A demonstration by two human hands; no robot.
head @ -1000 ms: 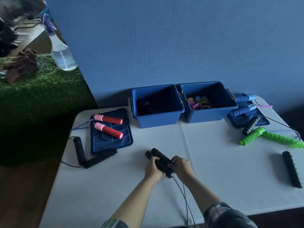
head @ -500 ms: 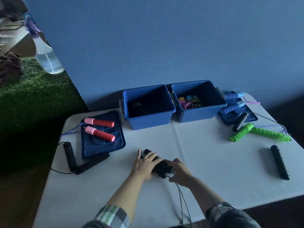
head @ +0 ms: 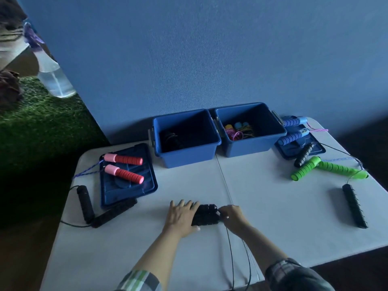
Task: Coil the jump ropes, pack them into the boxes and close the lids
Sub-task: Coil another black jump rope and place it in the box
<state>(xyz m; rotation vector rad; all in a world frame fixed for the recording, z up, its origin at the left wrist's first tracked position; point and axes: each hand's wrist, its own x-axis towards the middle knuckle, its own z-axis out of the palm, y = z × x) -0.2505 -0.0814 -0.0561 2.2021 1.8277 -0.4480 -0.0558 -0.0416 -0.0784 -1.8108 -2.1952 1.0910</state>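
Pair of black ribbed foam jump-rope handles (head: 204, 215) is lying side by side on the white folding surface (head: 273, 217), btwn both hands. Left hand (head: 181, 216) is pressing flat on the handles' left end, fingers spread apart. Right hand (head: 232, 215) is pinching their right end, fingers together; thin black cord (head: 231, 248) is trailing twd the near edge.

Two boxes (head: 186, 141) side by side behind table (head: 262, 206) centre, lid (head: 128, 177) left, handles (head: 205, 215) in front.
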